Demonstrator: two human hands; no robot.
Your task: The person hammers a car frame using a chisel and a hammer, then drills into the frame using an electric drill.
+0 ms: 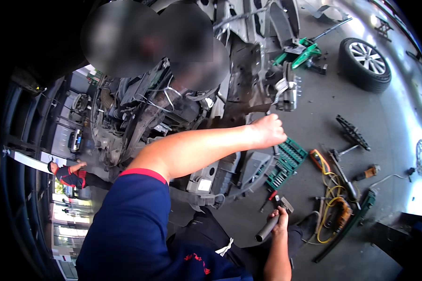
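Observation:
My left arm reaches across the front of a stripped car. The left hand point(268, 129) is closed in a fist beside a bare metal frame rail point(243, 79); what it grips, if anything, is hidden by the fingers. Lower down, my right hand point(280, 220) is wrapped round a hammer point(268, 228) with a thick grey handle. Its head points away from me, over the floor. A red-handled tool point(269, 200) lies just left of the hammer head. Close below my left fist is an open green socket set point(288, 161).
The exposed engine bay point(140, 107) fills the left. On the floor lie a wheel point(365, 63), a green jack point(307, 54), an orange power tool point(343, 215) with yellow cable, and a long dark green bar point(349, 225). Another person point(70, 175) stands at far left.

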